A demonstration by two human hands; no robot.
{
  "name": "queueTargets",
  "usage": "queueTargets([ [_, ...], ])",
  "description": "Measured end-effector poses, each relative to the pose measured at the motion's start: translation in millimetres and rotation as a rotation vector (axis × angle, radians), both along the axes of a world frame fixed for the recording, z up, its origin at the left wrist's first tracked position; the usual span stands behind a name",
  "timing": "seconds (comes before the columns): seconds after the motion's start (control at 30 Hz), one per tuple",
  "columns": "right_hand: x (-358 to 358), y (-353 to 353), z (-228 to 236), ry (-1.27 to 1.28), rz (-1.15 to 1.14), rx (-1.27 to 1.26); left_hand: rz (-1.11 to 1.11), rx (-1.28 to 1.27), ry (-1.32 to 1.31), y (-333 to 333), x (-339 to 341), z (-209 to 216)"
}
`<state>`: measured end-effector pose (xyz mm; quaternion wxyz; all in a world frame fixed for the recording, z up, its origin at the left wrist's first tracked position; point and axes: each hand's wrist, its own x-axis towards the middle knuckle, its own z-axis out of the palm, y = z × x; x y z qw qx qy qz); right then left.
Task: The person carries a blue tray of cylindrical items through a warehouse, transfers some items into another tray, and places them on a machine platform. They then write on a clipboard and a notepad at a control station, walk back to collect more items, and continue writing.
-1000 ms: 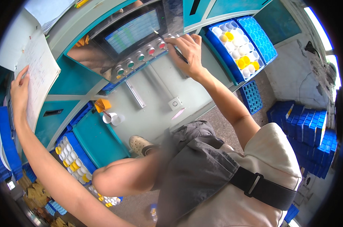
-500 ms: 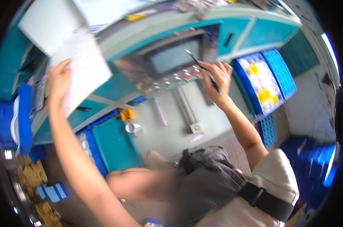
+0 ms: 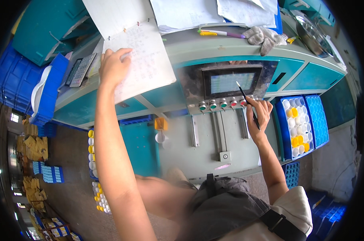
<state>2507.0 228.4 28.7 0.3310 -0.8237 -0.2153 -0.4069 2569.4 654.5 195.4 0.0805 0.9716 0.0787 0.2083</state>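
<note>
Currently one pen (image 3: 242,92) in right hand (image 3: 259,116), one notebook (image 3: 146,60) under left hand (image 3: 113,68)

I get bright, soft light around the screen (image 3: 233,83), its display pale. The glossy panel (image 3: 267,71) framing it throws reflections; above and right of it, the steel bowl (image 3: 312,36) glints. Lower left of it, the floor (image 3: 75,158) dims. Below it, dark clothing (image 3: 226,205) blurs leftward. I see curved edges, black corners.
</note>
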Motion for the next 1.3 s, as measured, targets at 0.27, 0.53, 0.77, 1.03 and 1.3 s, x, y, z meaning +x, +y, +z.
queueTargets([
  [0.27, 5, 4, -3, -0.013, 0.031, -0.041, -0.167, 0.026, 0.014, 31, 21, -6],
  [0.53, 11, 18, -5, -0.057, 0.08, -0.06, -0.068, 0.019, 0.108, 30, 19, -3],
  [0.77, 16, 5, -16, -0.134, -0.037, 0.0, -0.042, 0.107, 0.071, 37, 27, -10],
  [1.03, 6, 0, -31, -0.071, 0.013, -0.138, -0.048, 0.133, 0.062, 50, 34, -15],
  [1.3, 14, 5, -21, -0.142, 0.001, -0.086, -0.073, 0.147, 0.052, 57, 37, -15],
])
